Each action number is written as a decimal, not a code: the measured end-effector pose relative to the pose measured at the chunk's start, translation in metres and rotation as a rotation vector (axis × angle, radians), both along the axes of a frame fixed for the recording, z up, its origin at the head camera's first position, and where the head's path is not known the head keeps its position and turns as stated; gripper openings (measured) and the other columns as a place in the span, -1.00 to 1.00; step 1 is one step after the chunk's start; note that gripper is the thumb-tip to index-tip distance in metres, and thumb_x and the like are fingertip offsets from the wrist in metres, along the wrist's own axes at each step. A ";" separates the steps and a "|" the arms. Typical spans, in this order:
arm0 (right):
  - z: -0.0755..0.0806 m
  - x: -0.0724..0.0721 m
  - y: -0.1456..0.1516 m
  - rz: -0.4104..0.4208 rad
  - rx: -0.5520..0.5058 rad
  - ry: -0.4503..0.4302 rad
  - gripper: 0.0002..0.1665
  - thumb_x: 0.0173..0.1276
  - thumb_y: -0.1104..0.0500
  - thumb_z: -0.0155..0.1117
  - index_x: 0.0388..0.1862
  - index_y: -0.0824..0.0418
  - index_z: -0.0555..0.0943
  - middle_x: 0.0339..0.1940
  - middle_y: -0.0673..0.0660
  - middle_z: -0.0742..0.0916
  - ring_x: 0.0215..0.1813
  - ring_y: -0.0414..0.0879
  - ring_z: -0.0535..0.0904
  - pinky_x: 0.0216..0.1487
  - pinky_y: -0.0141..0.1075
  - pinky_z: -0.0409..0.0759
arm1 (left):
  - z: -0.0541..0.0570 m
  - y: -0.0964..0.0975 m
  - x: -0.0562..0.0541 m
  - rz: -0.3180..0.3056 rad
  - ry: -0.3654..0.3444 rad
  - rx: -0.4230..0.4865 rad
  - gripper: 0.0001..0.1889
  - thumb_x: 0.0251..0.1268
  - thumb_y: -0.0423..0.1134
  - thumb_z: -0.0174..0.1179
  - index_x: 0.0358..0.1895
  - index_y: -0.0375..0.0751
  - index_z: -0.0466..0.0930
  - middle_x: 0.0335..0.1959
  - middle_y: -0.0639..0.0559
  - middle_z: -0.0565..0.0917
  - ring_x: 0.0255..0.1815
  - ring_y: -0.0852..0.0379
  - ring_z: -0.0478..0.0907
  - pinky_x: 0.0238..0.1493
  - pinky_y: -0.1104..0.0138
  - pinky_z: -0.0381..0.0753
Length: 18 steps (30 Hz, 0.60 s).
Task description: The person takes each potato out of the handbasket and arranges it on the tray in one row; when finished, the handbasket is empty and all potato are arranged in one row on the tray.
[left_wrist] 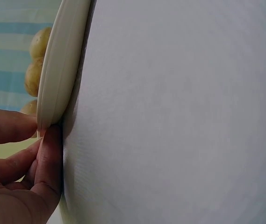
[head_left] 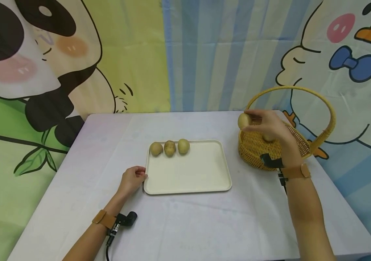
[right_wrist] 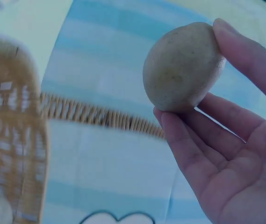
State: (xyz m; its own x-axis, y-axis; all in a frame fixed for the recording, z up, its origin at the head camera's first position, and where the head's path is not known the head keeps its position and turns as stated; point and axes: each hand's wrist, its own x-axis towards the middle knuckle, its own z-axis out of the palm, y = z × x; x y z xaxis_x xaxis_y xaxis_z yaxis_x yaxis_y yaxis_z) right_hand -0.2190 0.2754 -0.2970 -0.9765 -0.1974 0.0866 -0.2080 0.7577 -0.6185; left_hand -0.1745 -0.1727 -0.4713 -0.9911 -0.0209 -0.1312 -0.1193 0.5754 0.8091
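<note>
My left hand point(head_left: 133, 179) pinches the left rim of a cream rectangular tray point(head_left: 188, 174), thumb on one side and fingers under the edge in the left wrist view. Along the tray's far left side three potatoes point(head_left: 169, 148) sit in a row. Up over the wicker basket point(head_left: 252, 150), my right hand point(head_left: 271, 125) holds another potato point(right_wrist: 184, 67) between thumb and fingertips, near the basket's left rim. One more potato point(head_left: 268, 137) shows inside the basket, partly hidden by the right hand and wrist.
The basket's tall arched handle point(head_left: 330, 112) rises behind and right of my right hand. A white cloth point(head_left: 185, 224) covers the table. Behind it hangs a printed curtain point(head_left: 201, 54) with cartoon animals. Each wrist wears a strapped camera point(head_left: 128, 219) with a cable.
</note>
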 end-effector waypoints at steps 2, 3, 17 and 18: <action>-0.002 -0.001 -0.009 0.040 -0.055 -0.014 -0.20 0.12 0.06 0.41 0.33 0.22 0.35 0.24 0.26 0.49 0.21 0.12 0.43 0.12 -0.03 0.43 | -0.001 0.000 0.000 0.001 -0.001 -0.001 -0.72 0.15 -0.40 0.18 -0.07 -0.45 0.55 -0.31 -0.15 0.58 -0.31 0.05 0.50 -0.38 0.42 0.46; -0.003 -0.002 -0.013 0.049 -0.063 -0.014 -0.20 0.13 0.07 0.41 0.33 0.22 0.35 0.25 0.24 0.49 0.21 0.11 0.43 0.11 -0.04 0.45 | -0.001 0.000 0.000 0.002 -0.003 0.000 -0.72 0.15 -0.40 0.18 -0.07 -0.44 0.55 -0.32 -0.15 0.58 -0.31 0.05 0.50 -0.38 0.43 0.45; -0.037 -0.020 -0.058 0.170 -0.130 0.034 -0.22 0.07 0.19 0.45 0.29 0.28 0.39 0.27 0.24 0.49 0.24 0.13 0.43 0.16 -0.12 0.44 | 0.000 0.000 0.001 0.001 0.007 0.000 -0.73 0.15 -0.41 0.18 -0.07 -0.45 0.55 -0.32 -0.16 0.58 -0.32 0.06 0.50 -0.37 0.39 0.46; -0.041 -0.022 -0.061 0.177 -0.131 0.028 -0.22 0.07 0.19 0.45 0.30 0.27 0.39 0.28 0.23 0.48 0.25 0.12 0.43 0.17 -0.13 0.44 | 0.000 0.000 0.001 0.000 0.011 -0.002 -0.73 0.15 -0.41 0.18 -0.07 -0.45 0.55 -0.32 -0.16 0.58 -0.32 0.06 0.50 -0.37 0.38 0.46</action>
